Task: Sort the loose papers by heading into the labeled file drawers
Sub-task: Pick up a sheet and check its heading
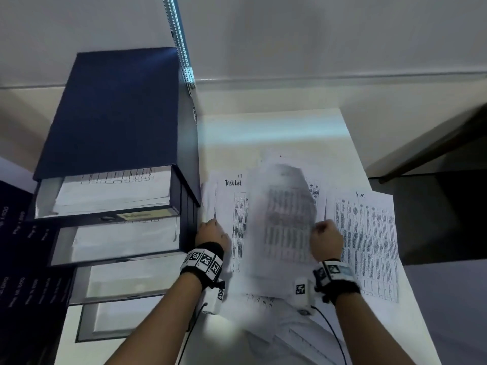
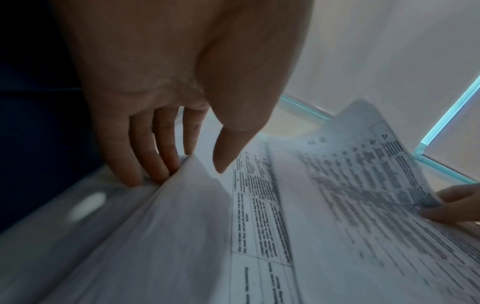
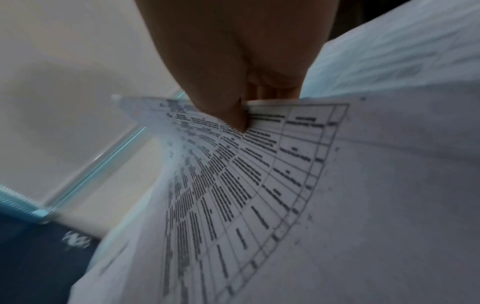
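A dark blue file drawer unit (image 1: 116, 109) stands at the left with several drawers pulled out stepwise. The top drawer (image 1: 110, 196) holds papers and has a blurred label (image 1: 145, 214). Loose printed sheets lie on the white table (image 1: 276, 133): a "Task List" sheet (image 1: 233, 183) and an "H.R." sheet (image 1: 369, 233). My right hand (image 1: 325, 233) (image 3: 244, 121) pinches the right edge of a blurred, lifted table sheet (image 1: 284, 219) (image 2: 363, 185) (image 3: 246, 174), thumb on top. My left hand (image 1: 210, 231) (image 2: 187, 164) touches a sheet's raised left edge with straight fingers (image 2: 155, 164), thumb held off it.
A dark desk or shelf (image 1: 442, 196) stands to the right of the table. A pale wall and a blue-lit strip (image 1: 181, 43) rise behind the drawer unit. A dark printed box (image 1: 18, 259) sits at the far left. Cables trail from both wrists.
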A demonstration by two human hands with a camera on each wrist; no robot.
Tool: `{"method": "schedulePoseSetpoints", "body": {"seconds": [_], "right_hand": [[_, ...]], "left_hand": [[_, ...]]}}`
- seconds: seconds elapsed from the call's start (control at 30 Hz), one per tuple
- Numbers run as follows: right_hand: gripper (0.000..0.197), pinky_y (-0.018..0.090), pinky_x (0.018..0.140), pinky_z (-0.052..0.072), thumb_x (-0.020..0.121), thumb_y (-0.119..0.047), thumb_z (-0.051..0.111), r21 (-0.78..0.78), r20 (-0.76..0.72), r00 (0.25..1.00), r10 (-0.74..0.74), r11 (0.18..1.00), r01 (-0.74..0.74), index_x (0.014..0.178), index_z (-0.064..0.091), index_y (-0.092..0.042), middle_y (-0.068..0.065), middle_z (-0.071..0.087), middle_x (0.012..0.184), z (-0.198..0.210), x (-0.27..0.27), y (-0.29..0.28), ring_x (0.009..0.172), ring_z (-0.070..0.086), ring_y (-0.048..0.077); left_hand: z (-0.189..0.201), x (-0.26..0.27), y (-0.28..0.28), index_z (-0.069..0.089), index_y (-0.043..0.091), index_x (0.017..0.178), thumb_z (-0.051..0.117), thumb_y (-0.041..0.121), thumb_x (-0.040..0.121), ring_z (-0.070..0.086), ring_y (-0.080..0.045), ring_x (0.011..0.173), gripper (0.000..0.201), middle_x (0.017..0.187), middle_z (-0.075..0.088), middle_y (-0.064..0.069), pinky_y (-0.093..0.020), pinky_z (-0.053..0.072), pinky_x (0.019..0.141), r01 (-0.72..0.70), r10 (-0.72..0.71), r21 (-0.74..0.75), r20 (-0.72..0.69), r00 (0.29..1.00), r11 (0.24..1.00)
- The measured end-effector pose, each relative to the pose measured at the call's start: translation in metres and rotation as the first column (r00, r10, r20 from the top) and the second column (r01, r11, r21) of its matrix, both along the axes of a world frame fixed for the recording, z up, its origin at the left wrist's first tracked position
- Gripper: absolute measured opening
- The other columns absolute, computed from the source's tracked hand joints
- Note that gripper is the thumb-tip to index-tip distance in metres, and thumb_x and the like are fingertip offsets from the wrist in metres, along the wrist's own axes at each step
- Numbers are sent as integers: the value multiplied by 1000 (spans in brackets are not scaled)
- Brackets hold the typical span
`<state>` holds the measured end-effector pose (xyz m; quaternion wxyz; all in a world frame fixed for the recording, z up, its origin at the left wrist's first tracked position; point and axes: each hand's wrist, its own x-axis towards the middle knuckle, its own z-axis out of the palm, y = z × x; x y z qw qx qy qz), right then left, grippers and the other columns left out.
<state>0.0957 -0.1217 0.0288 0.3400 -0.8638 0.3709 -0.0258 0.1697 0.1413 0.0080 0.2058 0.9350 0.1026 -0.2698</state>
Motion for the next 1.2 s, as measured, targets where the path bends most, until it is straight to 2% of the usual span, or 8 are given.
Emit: {"method": "schedulePoseSetpoints", "body": {"seconds": [0.13,0.33,0.5,0.77,0.9,1.0,1.1,1.2], "right_hand": [[20,22,59,40,99,-13,51,-8,-62,997,-39,999,39,107,63,1,19,69,92,-9,-7,-42,68,55,23],[30,16,57,41,103,-28,46,190,-198,891,409,907,-375,112,65,-6,-6,60,74,-16,-12,-36,61,51,4],[23,16,62,44,99,-20,55,178,-154,927,341,933,-314,110,69,-5,1,67,84,-24,-11,-33,63,55,4],[20,29,58,46,91,-25,66,298,298,912,283,880,-370,83,70,-7,22,65,69,47,5,-28,53,50,23],[25,44,77,56,92,-25,65,430,427,857,288,769,-473,93,70,0,26,70,88,96,1,-14,78,65,22],[61,56,64,49,88,-54,64,377,476,815,329,761,-527,87,57,6,30,58,76,128,-9,-4,69,56,26],[44,48,89,55,92,-31,66,443,515,809,282,721,-533,131,54,-16,11,69,113,159,-18,17,104,67,25],[72,40,99,50,94,-13,63,497,564,775,286,632,-595,145,31,-53,3,50,143,195,-29,53,129,52,16]], "left_hand": [[-2,-3,-4,52,13,134,62,22,89,58,-30,115,47,125,58,-14,-37,48,98,-65,71,-90,58,996,994],[-9,-1,-14,69,8,108,76,19,82,63,-21,86,29,87,67,-4,-23,49,79,-208,244,-292,94,965,934],[-19,0,-12,68,4,113,79,11,79,62,-19,76,36,73,61,-2,-25,52,81,-250,308,-404,84,947,880],[16,1,-18,33,15,150,55,38,96,41,-28,136,62,148,42,-12,-38,34,114,-179,272,-450,151,950,875],[72,-13,-25,28,27,152,52,78,79,30,-11,141,93,154,26,14,-32,19,116,-311,356,-757,-110,928,575],[124,-39,-13,48,26,139,68,62,79,53,-5,124,73,139,55,11,-43,40,111,-196,366,-809,26,930,555],[175,-58,15,50,23,136,74,34,85,62,2,109,58,121,66,15,-25,53,95,-39,399,-831,224,889,555],[218,-80,59,38,25,144,74,23,86,61,4,110,69,124,61,17,-13,52,84,-1,455,-868,260,852,497]]}}
